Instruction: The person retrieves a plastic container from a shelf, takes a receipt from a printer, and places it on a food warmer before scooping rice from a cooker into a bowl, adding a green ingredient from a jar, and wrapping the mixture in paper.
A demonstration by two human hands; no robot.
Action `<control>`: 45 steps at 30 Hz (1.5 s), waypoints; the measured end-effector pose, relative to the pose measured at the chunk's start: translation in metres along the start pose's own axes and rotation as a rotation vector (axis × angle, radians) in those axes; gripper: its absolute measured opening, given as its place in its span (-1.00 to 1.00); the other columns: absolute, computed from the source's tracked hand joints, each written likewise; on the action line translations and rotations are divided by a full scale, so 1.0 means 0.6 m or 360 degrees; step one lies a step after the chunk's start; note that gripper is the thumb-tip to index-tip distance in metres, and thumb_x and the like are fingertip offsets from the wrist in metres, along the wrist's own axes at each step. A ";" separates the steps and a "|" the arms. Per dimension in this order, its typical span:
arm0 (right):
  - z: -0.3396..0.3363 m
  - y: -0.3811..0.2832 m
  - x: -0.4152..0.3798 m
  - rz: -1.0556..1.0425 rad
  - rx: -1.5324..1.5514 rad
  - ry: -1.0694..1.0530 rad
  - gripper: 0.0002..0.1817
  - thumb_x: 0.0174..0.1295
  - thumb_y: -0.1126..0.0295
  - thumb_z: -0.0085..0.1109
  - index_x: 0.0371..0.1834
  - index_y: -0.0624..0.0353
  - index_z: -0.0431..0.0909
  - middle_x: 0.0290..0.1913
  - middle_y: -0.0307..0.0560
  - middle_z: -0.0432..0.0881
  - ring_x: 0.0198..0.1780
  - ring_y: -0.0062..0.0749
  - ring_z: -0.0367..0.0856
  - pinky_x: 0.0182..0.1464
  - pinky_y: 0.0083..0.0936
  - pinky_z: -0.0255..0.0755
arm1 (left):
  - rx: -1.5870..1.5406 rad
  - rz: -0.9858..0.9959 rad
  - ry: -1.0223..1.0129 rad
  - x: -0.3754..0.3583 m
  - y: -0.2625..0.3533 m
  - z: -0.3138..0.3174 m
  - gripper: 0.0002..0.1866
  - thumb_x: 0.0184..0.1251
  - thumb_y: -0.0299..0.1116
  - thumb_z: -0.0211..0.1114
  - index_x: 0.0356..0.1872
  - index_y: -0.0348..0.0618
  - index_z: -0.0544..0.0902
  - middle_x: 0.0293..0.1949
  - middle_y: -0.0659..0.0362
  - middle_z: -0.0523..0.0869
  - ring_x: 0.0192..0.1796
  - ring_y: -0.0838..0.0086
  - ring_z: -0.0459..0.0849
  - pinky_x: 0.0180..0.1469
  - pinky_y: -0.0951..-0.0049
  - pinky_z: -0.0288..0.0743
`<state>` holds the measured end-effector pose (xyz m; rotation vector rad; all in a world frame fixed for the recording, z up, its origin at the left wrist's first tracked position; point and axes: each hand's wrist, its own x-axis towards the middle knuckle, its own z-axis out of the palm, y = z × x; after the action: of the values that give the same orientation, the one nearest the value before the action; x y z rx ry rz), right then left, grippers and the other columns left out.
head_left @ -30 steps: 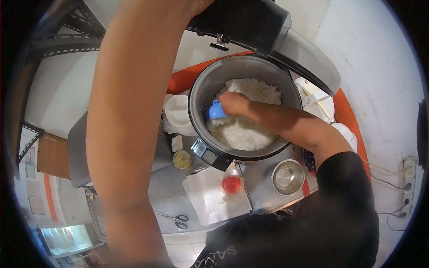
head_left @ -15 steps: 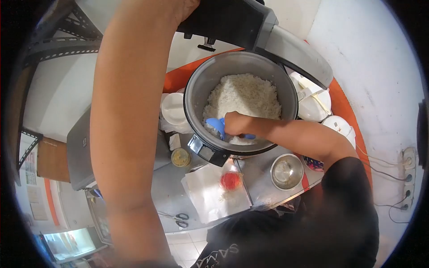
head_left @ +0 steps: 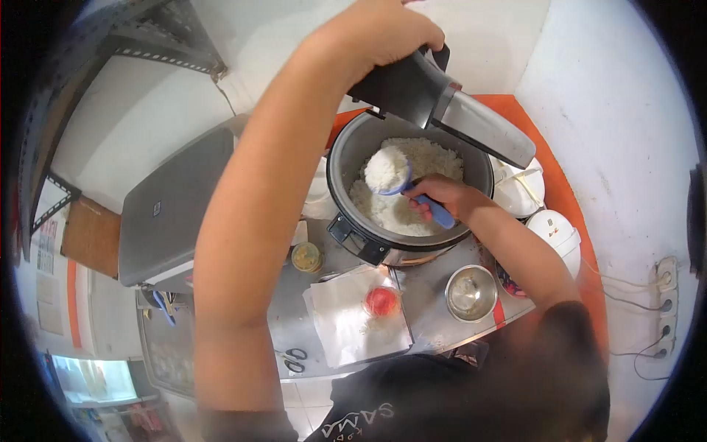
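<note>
My right hand [head_left: 440, 196] is closed round the blue handle of a rice scoop [head_left: 443, 215]. A rounded heap of white rice fills the scoop's bowl, which is held inside the mouth of a large rice cooker [head_left: 340, 197]. More cooked rice [head_left: 427, 153] lies in the pot below it. Up at the top, my left hand [head_left: 394, 33] grips the handle of the raised black and grey cooker lid [head_left: 486, 127]. Some of that hand's fingers are hidden behind the lid.
Wrapping paper sheets [head_left: 335, 313] with a red round item [head_left: 381, 300] lie before the cooker. Nearby are a metal bowl [head_left: 471, 293], a yellowish jar [head_left: 307, 257] and scissors [head_left: 294, 359]. White lidded containers [head_left: 554, 234] stand right, by a wall with power sockets [head_left: 665, 306].
My right hand has raised the scoop out of the rice, now heaped full. The view has shifted, bringing my left hand and the lid lower in the picture.
</note>
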<state>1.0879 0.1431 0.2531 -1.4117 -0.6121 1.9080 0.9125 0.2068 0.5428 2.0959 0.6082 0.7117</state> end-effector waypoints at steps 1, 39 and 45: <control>0.005 -0.001 -0.023 -0.0049 0.0025 -0.0058 -0.87 0.31 0.41 0.12 -0.23 0.25 0.45 -0.52 -0.17 0.46 -0.63 -0.57 0.41 -0.64 -0.54 0.33 | -0.0026 0.0000 -0.0008 -0.001 -0.010 -0.001 -0.25 0.02 -0.36 0.35 0.36 -0.20 0.41 -0.19 -0.04 0.72 -0.22 0.32 0.67 -0.14 0.41 0.54; 0.777 0.504 0.062 0.0207 0.0389 -0.0292 -0.85 0.35 0.40 0.05 -0.11 0.18 0.36 -0.39 -0.12 0.46 -0.60 -0.51 0.36 -0.53 -0.46 0.36 | 0.0794 -0.1601 0.2143 -1.246 -1.036 -0.636 -0.66 0.16 -0.20 0.38 -0.21 -0.29 0.65 -0.28 -0.10 0.73 -0.15 0.01 0.70 -0.05 0.15 0.53; 0.810 0.501 0.073 0.0168 0.0399 -0.0215 -0.86 0.36 0.40 0.04 -0.10 0.17 0.39 -0.39 -0.13 0.47 -0.61 -0.53 0.36 -0.54 -0.49 0.35 | 0.0792 -0.1526 0.2095 -1.251 -1.027 -0.663 -0.78 0.03 -0.38 0.27 -0.33 -0.31 0.63 -0.37 -0.13 0.72 -0.24 -0.05 0.70 -0.13 0.11 0.54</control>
<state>0.5440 -0.0119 0.1586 -1.1835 -0.3502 2.0946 -0.0016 0.2847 0.0330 1.1222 2.4501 1.3364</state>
